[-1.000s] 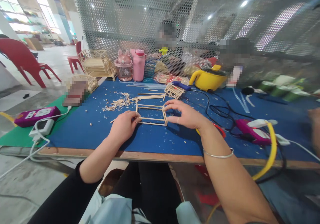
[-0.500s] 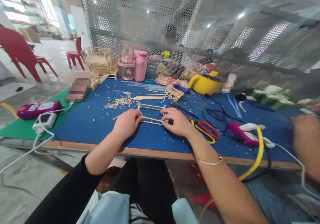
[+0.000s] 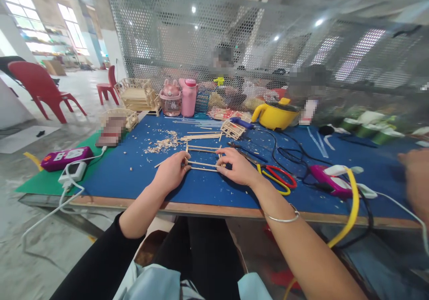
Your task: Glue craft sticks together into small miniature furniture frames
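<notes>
A small rectangular frame of thin wooden sticks [image 3: 203,163] stands on the blue table mat [image 3: 124,179] in front of me. My left hand [image 3: 173,169] pinches its near left corner between thumb and fingers. At the near right corner, my right hand [image 3: 233,165] grips the same frame, fingers bent around the joint. Both corners are partly hidden by my fingertips. Just beyond the frame lies a row of loose wooden sticks [image 3: 203,136]. Broken wood bits [image 3: 164,143] are scattered to the left of them.
Scissors with red and yellow handles [image 3: 281,178], pliers [image 3: 250,152] and a blue glue gun [image 3: 241,122] lie to the right. A yellow pot [image 3: 276,114] and pink bottle [image 3: 188,98] stand behind. Purple power strips [image 3: 65,158] trail cables. Another person's hand [image 3: 417,175] is at far right.
The view has shifted slightly, so the table sits a little lower in the picture. Both hands keep their hold on the stick frame's corners, with little visible movement.
</notes>
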A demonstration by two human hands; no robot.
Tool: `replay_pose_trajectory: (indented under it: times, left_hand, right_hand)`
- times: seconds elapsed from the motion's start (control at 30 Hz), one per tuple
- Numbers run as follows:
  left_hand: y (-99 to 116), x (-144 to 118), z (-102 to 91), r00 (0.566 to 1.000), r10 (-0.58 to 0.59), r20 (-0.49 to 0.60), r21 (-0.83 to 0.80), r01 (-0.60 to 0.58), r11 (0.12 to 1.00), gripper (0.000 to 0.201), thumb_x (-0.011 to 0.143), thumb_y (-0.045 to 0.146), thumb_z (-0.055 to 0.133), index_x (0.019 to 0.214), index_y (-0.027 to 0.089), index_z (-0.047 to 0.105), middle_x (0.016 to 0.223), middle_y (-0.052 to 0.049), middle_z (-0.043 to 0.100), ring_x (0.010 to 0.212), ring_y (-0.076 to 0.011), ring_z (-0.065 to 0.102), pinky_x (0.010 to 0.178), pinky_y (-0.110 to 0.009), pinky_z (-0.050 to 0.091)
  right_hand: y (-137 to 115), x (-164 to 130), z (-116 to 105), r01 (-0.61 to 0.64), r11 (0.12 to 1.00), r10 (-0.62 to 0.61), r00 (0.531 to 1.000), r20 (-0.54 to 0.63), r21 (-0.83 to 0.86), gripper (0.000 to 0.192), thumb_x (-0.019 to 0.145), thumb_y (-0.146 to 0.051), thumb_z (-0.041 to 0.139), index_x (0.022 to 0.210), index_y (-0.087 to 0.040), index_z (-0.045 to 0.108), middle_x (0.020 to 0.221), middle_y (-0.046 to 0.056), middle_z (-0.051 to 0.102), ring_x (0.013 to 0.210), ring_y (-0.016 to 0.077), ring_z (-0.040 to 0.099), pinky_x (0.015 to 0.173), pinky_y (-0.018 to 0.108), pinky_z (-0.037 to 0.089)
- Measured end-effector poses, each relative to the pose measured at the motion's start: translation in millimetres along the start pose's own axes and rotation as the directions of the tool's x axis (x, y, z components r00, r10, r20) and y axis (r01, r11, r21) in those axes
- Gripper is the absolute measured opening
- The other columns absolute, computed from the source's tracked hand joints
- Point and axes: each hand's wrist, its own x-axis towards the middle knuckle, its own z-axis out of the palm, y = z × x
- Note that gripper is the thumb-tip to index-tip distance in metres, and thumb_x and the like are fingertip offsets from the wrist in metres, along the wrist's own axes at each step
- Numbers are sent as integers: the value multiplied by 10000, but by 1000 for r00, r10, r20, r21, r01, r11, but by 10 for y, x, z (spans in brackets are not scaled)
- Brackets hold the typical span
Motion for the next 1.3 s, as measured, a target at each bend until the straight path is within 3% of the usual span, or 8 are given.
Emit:
replay_pose_trajectory:
  times: [0.27,1.07,1.3]
  left_hand:
    - [53,2,-9,1000,19,-12,63,-18,998,57,824,226,491,830,216,547,832,-25,607,743,-178,578,665,-281,432]
    - [24,11,10,999,44,-25,29,-43,999,112,815,196,470,821,205,581,849,-46,620,742,-178,561,695,-293,439]
    - [32,3,6,999,43,-21,40,-42,998,118,821,201,467,827,204,585,858,-48,621,745,-178,562,692,-294,439]
  right_hand:
    - [8,-4,17,-10,1000,11,1000,-13,25,95,767,-232,592,727,-184,664,1111,117,606,1077,240,523,956,436,389]
    - [15,10,21,-109,991,107,994,27,73,55,705,-186,653,759,-195,649,1196,110,591,1167,241,478,1008,470,343]
    - [23,-11,25,-158,987,158,987,-15,-41,69,702,-251,644,750,-207,667,1302,106,516,1241,306,389,1003,543,307]
